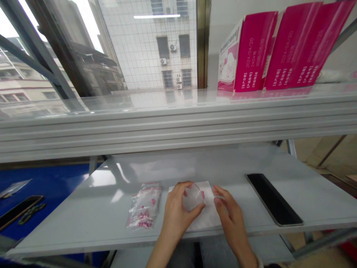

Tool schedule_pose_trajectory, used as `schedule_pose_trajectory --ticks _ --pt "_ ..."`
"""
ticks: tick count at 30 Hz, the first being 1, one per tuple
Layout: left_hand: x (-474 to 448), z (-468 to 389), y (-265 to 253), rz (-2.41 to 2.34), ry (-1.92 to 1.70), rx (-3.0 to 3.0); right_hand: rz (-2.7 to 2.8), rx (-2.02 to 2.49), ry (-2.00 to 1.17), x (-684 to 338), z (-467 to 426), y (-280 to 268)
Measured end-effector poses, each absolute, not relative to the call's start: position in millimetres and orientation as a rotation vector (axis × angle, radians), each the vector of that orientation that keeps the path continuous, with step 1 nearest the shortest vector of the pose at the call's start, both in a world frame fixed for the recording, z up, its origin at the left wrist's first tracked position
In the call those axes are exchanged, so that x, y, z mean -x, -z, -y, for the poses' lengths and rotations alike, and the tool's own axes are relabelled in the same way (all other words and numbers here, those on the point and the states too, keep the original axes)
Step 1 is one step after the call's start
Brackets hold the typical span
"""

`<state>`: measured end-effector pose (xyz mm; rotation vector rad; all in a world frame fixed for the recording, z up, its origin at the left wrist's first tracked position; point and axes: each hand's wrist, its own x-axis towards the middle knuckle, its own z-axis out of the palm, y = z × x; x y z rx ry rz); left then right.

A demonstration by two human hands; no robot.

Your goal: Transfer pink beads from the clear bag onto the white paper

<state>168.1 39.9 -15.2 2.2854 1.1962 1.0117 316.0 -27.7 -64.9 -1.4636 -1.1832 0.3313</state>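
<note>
Head view showed both hands at lower centre of the frame: left hand (178,210) and right hand (227,212) pinched a small clear bag (193,196) with closed fingers, apparently spreading its mouth above the surface (223,167).

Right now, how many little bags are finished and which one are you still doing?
One filled bag with pink pieces lies done on the table. The left hand and right hand hold a clear bag open; it looks empty. More flat bags wait underneath.
</note>
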Motion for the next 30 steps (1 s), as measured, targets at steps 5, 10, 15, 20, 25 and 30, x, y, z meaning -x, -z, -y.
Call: schedule_pose_trajectory --ticks 5,10,15,20,25,30 --pt "-181.7 -2.7 32.0 -1.172 -1.256 -2.032 1.047 1.228 -0.843 -296.3 37.1 44.8" --pt "-183.5 19.4 39.3 -1.029 -1.165 -1.738 0.908 1.180 -0.976 -299.4 42.2 35.0" --pt "-172.9 17.3 29.8 -0.926 -1.154 -1.320 0.936 1.194 -0.907 -312.6 54.4 30.1" --pt "-172.8 7.8 14.5 -1.005 -1.110 -1.299 0.977 1.224 -0.844 -318.8 63.5 28.7" --pt "-178.8 9.7 17.6 -1.021 -1.106 -1.313 1.061 1.229 -0.747 -325.2 67.4 29.3" --pt "-186.2 17.0 21.2 -0.979 -1.124 -1.395 1.203 1.246 -0.751 -327.7 64.1 28.8"
